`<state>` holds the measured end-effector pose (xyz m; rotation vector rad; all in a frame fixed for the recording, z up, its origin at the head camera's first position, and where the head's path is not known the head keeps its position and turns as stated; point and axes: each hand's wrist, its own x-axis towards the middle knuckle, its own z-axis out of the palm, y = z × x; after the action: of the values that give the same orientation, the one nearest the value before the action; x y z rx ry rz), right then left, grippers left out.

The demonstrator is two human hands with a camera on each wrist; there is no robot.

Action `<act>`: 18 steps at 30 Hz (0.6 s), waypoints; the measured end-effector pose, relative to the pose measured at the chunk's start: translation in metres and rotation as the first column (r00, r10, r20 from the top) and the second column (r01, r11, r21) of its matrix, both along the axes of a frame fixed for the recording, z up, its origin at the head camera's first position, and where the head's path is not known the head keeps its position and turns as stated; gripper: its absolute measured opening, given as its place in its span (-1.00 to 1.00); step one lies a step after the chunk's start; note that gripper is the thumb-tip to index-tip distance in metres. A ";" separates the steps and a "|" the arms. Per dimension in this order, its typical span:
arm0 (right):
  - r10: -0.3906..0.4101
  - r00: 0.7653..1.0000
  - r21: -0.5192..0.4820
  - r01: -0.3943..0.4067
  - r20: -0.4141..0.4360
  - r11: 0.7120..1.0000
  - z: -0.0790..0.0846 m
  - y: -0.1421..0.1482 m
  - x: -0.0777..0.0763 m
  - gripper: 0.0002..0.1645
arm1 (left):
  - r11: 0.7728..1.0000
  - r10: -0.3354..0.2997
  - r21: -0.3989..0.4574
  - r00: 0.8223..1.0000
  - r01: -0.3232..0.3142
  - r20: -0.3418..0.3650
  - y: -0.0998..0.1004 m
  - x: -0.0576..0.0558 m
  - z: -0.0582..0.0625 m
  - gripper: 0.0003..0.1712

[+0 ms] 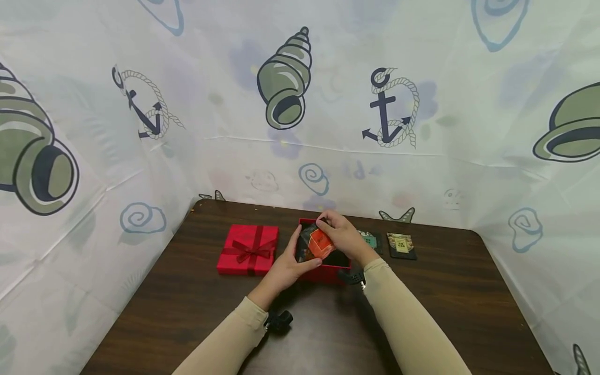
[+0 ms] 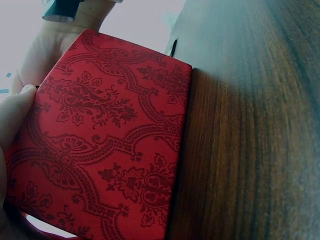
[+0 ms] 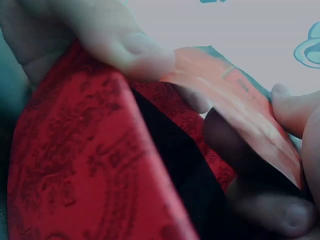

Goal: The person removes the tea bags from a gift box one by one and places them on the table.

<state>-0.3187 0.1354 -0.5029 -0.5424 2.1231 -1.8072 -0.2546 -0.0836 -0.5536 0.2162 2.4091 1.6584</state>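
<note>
Over the open red box [image 1: 323,274] both hands hold a flat black packet with an orange front [image 1: 321,244]. My right hand [image 1: 344,237] pinches its right side, thumb above and fingers beneath, as the right wrist view shows. At the other side, my left hand [image 1: 287,266] has its thumb at the packet's lower corner and a finger along the left edge. In the right wrist view, the left thumb [image 3: 145,57] overlaps the packet's end, close over the box rim. The box's patterned red wall [image 2: 100,135] fills much of the left wrist view; its inside is black.
Left of the box lies a red lid [image 1: 234,237] with a dark red ribbon bow. Two more flat packets lie to the right, one with a green label [image 1: 369,239], partly behind my right hand, and one with a yellow label [image 1: 401,246]. A patterned cloth backdrop [image 1: 328,172] stands behind the brown table [image 1: 187,312].
</note>
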 end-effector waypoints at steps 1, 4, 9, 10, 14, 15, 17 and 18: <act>-0.016 1.000 -0.013 0.016 -0.004 1.000 0.000 0.000 0.002 -0.69 | 1.000 0.000 0.001 1.000 0.000 0.001 0.000 0.000 0.000 0.35; -0.043 0.999 -0.052 0.042 -0.012 0.998 0.000 0.001 0.006 -0.67 | 1.000 -0.001 -0.002 1.000 0.001 -0.001 0.000 0.000 0.000 0.35; -0.039 0.996 -0.039 0.036 -0.074 0.999 -0.001 0.003 0.011 -0.43 | 1.000 -0.004 0.023 1.000 0.004 0.008 -0.001 0.000 -0.001 0.38; -0.040 0.994 -0.026 0.037 -0.100 0.999 -0.002 0.003 0.013 -0.39 | 1.000 -0.004 0.030 1.000 0.003 0.011 -0.001 0.000 0.000 0.38; -0.066 0.981 -0.001 0.066 -0.183 0.998 -0.005 0.004 0.017 -0.34 | 0.999 -0.008 0.046 1.000 0.007 0.007 -0.001 0.000 -0.001 0.39; -0.081 0.976 0.005 0.083 -0.204 0.997 -0.006 0.004 0.018 -0.36 | 0.999 -0.008 0.045 1.000 0.008 0.004 -0.001 0.000 -0.001 0.39; -0.114 0.963 0.006 0.119 -0.243 0.993 -0.009 0.004 0.021 -0.44 | 0.999 -0.010 0.036 1.000 0.010 -0.006 -0.001 0.000 -0.001 0.39; -0.129 0.956 0.000 0.133 -0.263 0.991 -0.010 0.003 0.022 -0.49 | 0.999 -0.011 0.033 1.000 0.011 -0.008 -0.001 0.000 -0.001 0.39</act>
<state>-0.2967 0.1385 -0.5129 -0.6858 2.3986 -1.8743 -0.2551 -0.0848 -0.5550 0.2410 2.3835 1.6964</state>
